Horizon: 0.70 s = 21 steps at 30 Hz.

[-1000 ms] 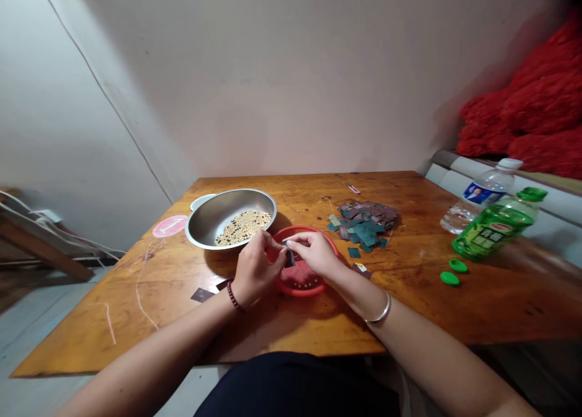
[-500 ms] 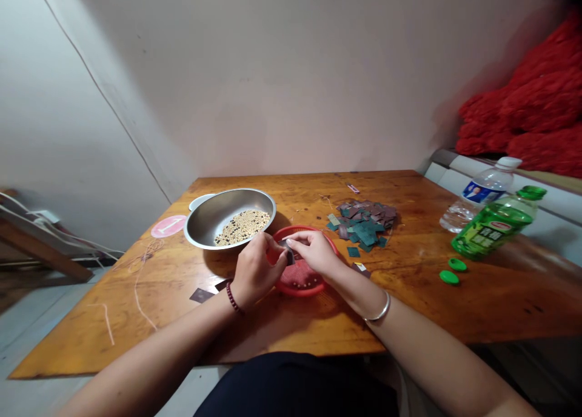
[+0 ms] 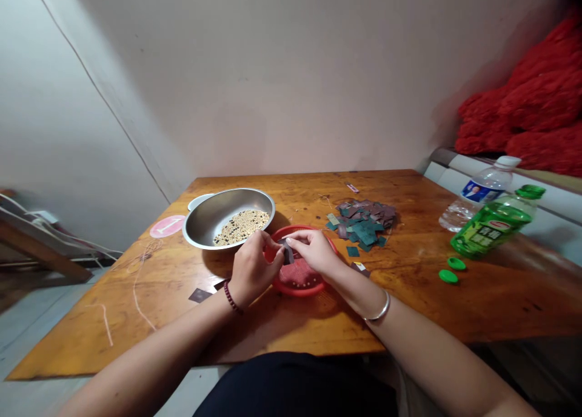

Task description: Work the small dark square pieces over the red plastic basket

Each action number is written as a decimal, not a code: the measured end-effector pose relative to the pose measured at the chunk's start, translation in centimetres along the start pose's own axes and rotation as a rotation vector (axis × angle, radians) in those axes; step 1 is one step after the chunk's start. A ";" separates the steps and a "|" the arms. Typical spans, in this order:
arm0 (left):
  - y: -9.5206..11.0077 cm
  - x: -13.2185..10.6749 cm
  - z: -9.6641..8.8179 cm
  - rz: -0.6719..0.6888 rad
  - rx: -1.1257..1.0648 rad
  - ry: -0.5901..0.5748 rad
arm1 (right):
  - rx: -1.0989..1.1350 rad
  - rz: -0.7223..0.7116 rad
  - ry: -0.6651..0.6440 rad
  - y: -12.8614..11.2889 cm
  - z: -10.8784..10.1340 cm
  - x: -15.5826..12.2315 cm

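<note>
A small dark piece [image 3: 288, 254], like the squares in the pile nearby, is pinched between both hands above the red basket. My left hand [image 3: 254, 265], with a dark beaded bracelet at the wrist, grips it between thumb and forefinger. On its other side, the fingertips of my right hand [image 3: 313, 251] close on the piece's upper edge. The red plastic basket [image 3: 304, 292] is below, with a few small pale beads inside. To the left, a steel bowl [image 3: 200, 220] holds many pale and black beads or seeds. Fingers hide part of the held piece.
A pile of green and brown squares [image 3: 366, 223] lies right of the basket. Two bottles, one clear [image 3: 477, 193] and one green [image 3: 495, 226], stand at the right near two green caps [image 3: 448, 276]. Dark squares [image 3: 200, 295] and string [image 3: 136, 296] lie at the left.
My left hand has shifted slightly left and down, and more of the dark piece shows between the hands. The right hand has barely moved.
</note>
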State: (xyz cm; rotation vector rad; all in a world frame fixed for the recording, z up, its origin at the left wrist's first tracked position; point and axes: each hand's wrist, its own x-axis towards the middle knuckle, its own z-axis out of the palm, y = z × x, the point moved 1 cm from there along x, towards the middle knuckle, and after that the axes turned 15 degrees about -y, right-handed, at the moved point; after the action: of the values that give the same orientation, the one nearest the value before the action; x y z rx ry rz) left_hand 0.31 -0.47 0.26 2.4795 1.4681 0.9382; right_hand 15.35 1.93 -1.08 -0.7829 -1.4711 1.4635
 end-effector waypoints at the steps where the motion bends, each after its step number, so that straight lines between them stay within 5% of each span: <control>1: 0.0 0.0 0.0 0.012 0.030 0.013 | -0.006 -0.003 0.001 0.0 0.0 0.0; 12: 0.4 -0.1 -0.2 0.139 0.160 0.020 | 0.025 0.027 0.009 0.0 -0.1 0.0; 21: 0.5 -0.1 -0.2 0.128 0.048 -0.001 | 0.024 0.059 0.015 -0.3 -0.1 -0.2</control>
State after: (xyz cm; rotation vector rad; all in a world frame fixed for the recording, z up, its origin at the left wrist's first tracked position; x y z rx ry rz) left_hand 0.50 -0.87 0.52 2.6356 1.3609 0.9323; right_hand 15.53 1.74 -0.79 -0.8269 -1.4282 1.5134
